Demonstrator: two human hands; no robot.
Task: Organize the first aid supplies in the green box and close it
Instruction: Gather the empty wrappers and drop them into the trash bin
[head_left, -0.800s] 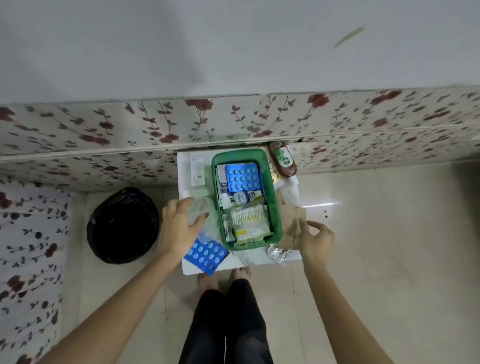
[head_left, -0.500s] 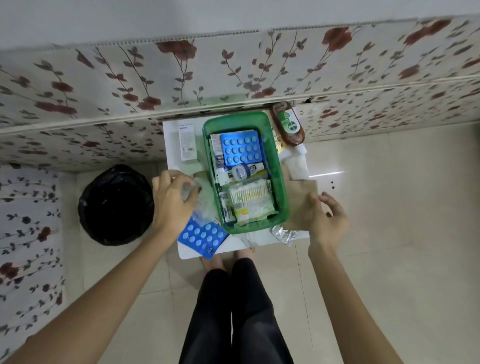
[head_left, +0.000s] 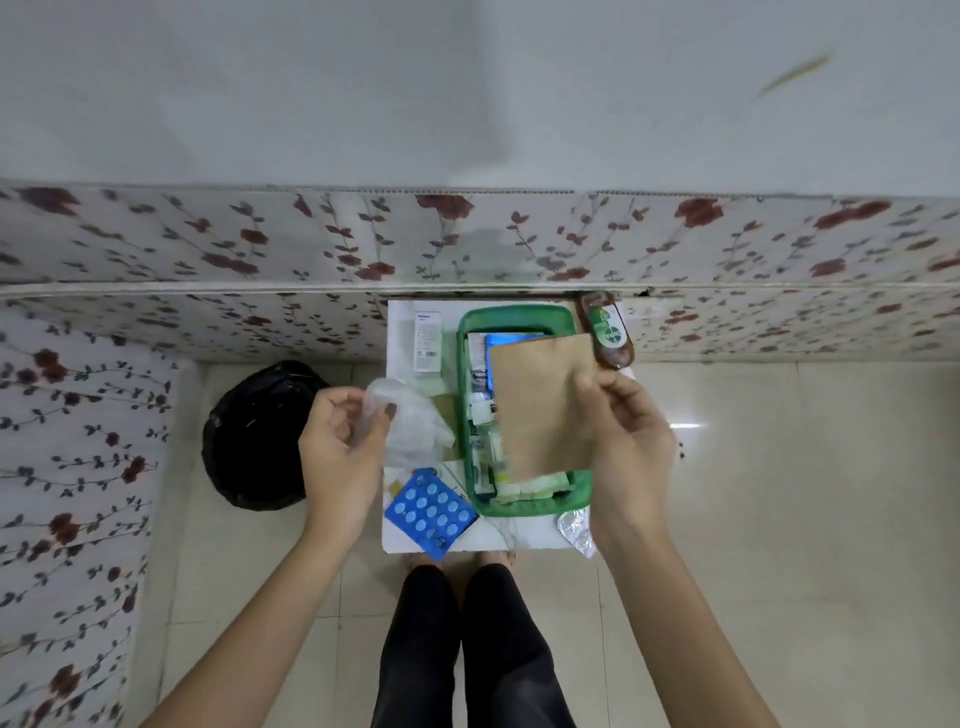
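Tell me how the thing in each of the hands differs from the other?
The left hand holds a clear glove; the right hand holds a brown envelope. The glove is see-through and crumpled; the envelope is opaque and flat. The glove hangs left of the green box, while the envelope is over it, hiding much of its contents. Both are lifted off the table.

My right hand (head_left: 631, 447) has picked the brown paper (head_left: 543, 402) up off the table and now holds it over the green box (head_left: 519, 317), and my left hand (head_left: 340, 452) has lifted the clear glove (head_left: 410, 421).
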